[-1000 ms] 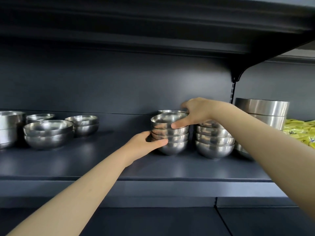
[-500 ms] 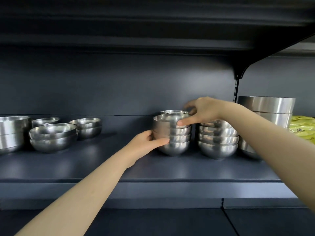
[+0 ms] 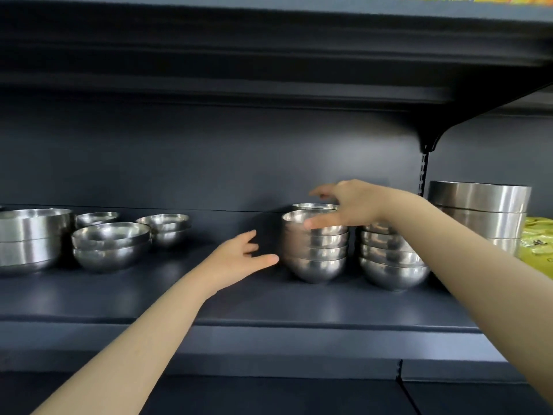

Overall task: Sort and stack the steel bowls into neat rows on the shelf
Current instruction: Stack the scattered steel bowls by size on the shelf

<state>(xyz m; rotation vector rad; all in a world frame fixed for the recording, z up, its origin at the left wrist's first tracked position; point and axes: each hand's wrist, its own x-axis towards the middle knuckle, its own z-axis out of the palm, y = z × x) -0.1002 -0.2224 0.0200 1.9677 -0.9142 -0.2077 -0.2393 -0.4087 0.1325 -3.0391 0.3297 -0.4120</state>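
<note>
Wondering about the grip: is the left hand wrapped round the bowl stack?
No, the left hand lies open, fingers spread, just left of the bowl stack.

Two hands (image 3: 239, 259), one yellow bag (image 3: 535, 241), eight groups of steel bowls (image 3: 315, 250).

Cropped at left: large bowls (image 3: 30, 238). Cropped at right: yellow packet (image 3: 537, 247), print unreadable. Mostly hidden behind front stack (image 3: 317, 253): rear bowl (image 3: 311, 206), perhaps a stack.
</note>
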